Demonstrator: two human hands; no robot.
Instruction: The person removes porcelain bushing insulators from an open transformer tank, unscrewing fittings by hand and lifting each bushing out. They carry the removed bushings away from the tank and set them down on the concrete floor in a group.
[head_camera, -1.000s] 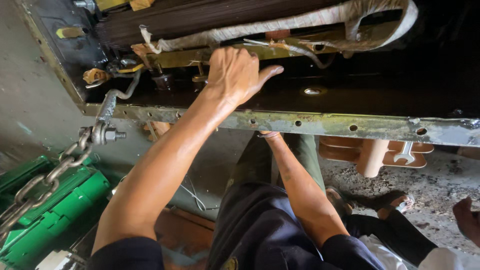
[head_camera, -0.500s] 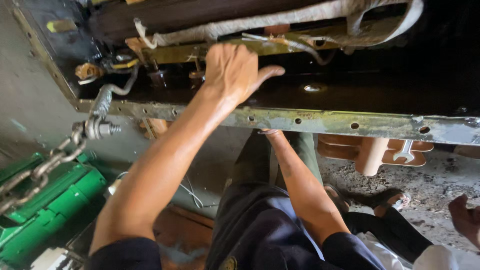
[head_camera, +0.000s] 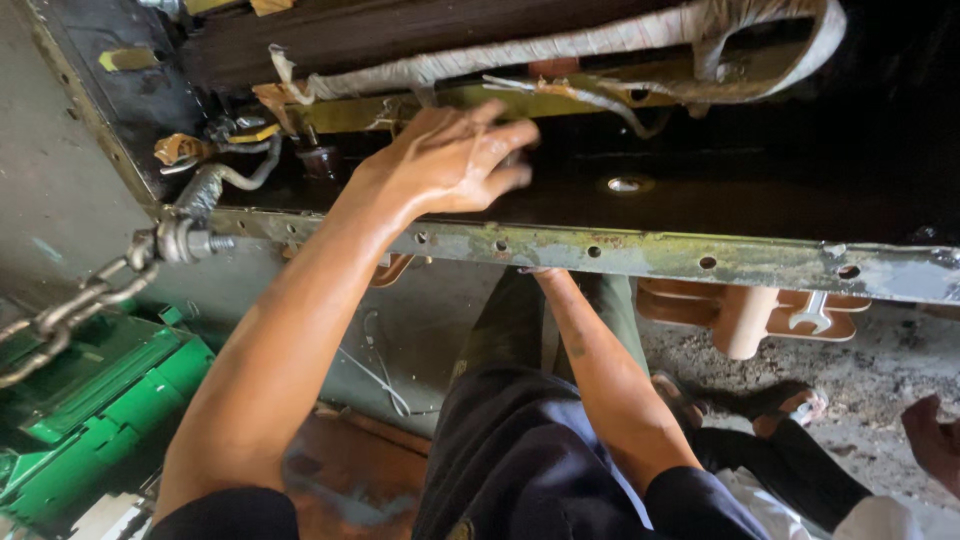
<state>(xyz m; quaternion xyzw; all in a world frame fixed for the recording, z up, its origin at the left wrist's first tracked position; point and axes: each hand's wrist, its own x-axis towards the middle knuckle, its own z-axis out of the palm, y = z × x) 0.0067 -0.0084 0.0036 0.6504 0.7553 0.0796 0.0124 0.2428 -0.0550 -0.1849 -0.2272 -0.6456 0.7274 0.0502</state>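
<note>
– Where's the left hand (head_camera: 450, 160)?
– Inside the dark metal casing (head_camera: 760, 190), past its drilled front rail (head_camera: 640, 252), fingers spread, grip released, near the wrapped leads (head_camera: 520, 55).
– And the right hand?
– Its forearm (head_camera: 600, 370) goes under the rail; its grip I cannot tell.

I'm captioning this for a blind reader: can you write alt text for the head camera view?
Seen from above, a person's left hand reaches over a rusty metal rail into a dark housing, fingers spread near cloth-wrapped cables. The right hand is hidden under the rail. A chain hangs at left above a green case.
</note>
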